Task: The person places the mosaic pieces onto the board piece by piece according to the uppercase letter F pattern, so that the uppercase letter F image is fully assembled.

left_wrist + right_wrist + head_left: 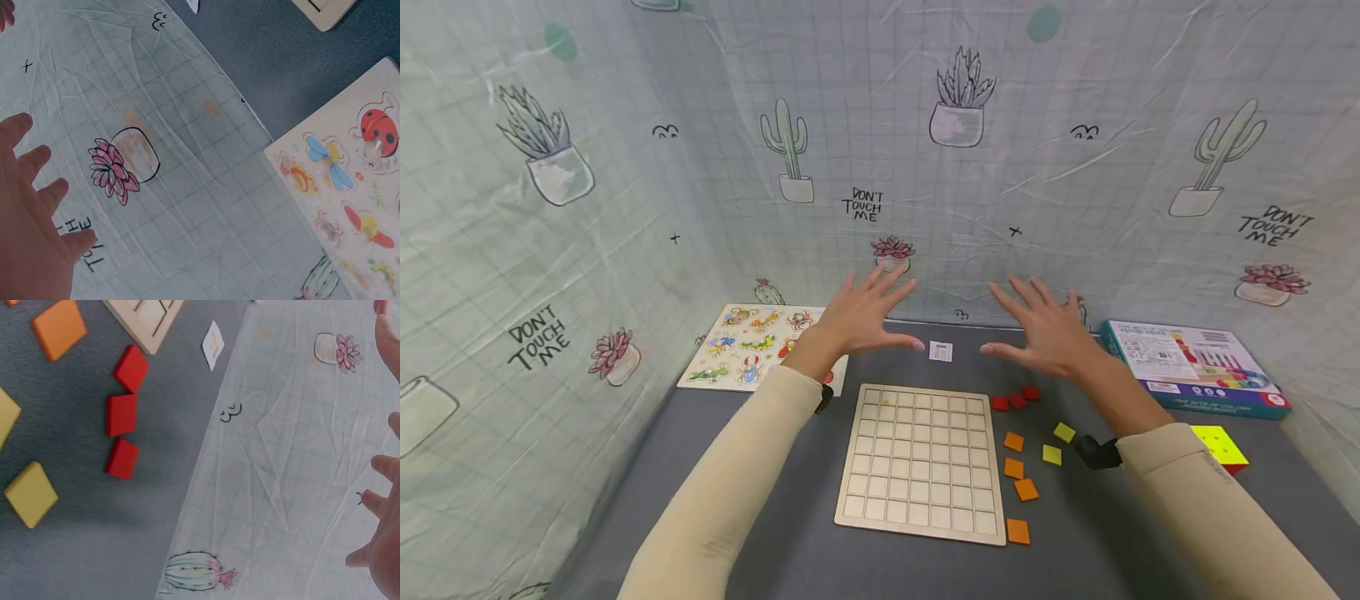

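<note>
Both hands are raised in the air with their fingers spread, holding nothing. In the head view my left hand [868, 317] is above the far left of the table, between the insect puzzle board [700, 375] and a small printed card [941, 351]. My right hand [1045, 329] hovers to the right of that card. Below and between the arms lies a wooden grid board [923, 462] with square recesses. Along its right side are red tiles [1016, 401], orange tiles [1013, 468] and two yellow tiles [1052, 455], flat on the table.
A teal and purple game box [1202, 367] lies at the back right. Nearer, a yellow and red cube [1221, 448] is partly hidden by the right sleeve. A patterned plastic sheet [925, 167] with plant drawings encloses the back and sides of the dark table [797, 550].
</note>
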Action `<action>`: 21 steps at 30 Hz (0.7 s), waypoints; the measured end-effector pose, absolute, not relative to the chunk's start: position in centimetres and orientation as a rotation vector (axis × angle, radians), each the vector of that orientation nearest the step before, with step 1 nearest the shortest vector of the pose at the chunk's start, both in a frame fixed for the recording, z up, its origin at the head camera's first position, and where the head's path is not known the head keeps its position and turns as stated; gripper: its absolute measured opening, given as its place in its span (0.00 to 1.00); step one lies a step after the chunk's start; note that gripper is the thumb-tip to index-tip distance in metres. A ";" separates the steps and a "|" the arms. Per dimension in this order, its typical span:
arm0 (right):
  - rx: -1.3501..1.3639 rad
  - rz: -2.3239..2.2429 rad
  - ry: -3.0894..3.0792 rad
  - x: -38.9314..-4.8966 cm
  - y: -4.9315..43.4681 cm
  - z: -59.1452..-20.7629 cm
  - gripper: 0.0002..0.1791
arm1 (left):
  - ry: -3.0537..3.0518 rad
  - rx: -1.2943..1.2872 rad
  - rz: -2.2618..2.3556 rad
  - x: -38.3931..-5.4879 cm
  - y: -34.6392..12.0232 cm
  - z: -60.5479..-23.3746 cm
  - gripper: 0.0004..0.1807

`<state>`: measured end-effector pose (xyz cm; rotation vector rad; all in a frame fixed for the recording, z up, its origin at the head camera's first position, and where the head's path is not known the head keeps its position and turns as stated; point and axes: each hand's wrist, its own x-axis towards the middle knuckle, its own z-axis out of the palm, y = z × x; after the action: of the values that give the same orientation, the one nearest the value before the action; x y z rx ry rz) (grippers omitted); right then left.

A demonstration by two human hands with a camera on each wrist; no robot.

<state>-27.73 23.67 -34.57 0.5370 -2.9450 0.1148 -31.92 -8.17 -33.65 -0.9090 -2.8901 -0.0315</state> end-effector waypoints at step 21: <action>0.703 0.462 -2.948 -24.8 26.4 -42.9 0.31 | -2.899 -0.919 -0.438 -25.3 -12.6 -39.6 0.49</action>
<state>-24.82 26.40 -42.94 0.7034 -2.9483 0.4618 -25.28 -12.60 -39.60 -0.9194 -2.8991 -0.4381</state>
